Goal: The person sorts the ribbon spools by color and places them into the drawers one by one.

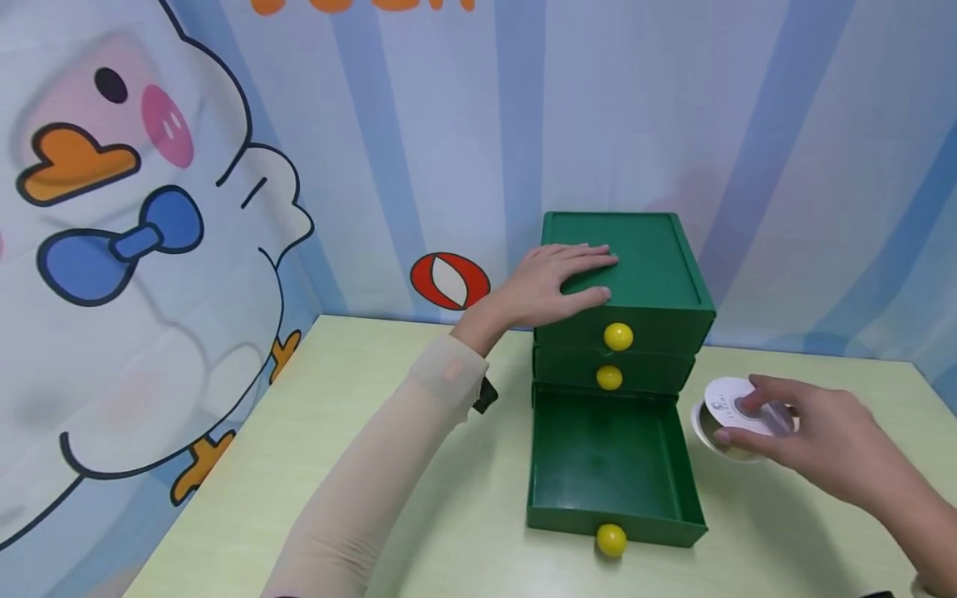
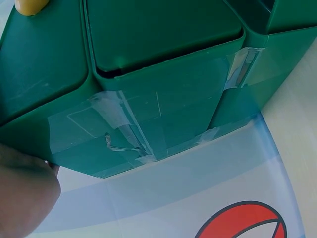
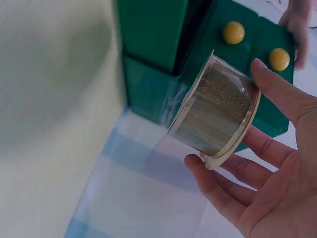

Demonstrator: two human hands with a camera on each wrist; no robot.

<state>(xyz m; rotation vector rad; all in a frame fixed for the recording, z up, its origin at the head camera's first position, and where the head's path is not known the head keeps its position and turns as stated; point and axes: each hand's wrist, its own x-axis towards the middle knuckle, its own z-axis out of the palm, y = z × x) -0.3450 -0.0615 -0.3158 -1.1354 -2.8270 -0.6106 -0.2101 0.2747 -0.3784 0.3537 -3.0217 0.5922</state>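
Observation:
A green chest of three drawers [image 1: 658, 326] with yellow round knobs stands on the table. Its bottom drawer [image 1: 606, 457] is pulled out, and nothing lies inside; the upper two are closed. My left hand [image 1: 557, 282] rests on the chest's top with fingers stretched out. In the left wrist view, part of that hand [image 2: 25, 193] shows beside the taped side of the chest. To the right of the open drawer, my right hand [image 1: 830, 432] holds a spool of ribbon [image 1: 728, 411] above the table. The right wrist view shows the spool's gold-brown ribbon [image 3: 218, 109] between its flanges, gripped at one flange.
The pale yellow-green table [image 1: 359, 365] extends on both sides of the chest. Behind it hangs a striped blue cloth backdrop [image 1: 598, 108] with a cartoon duck [image 1: 149, 349] at left. Clear tape [image 2: 114, 109] joins the drawer units along the side.

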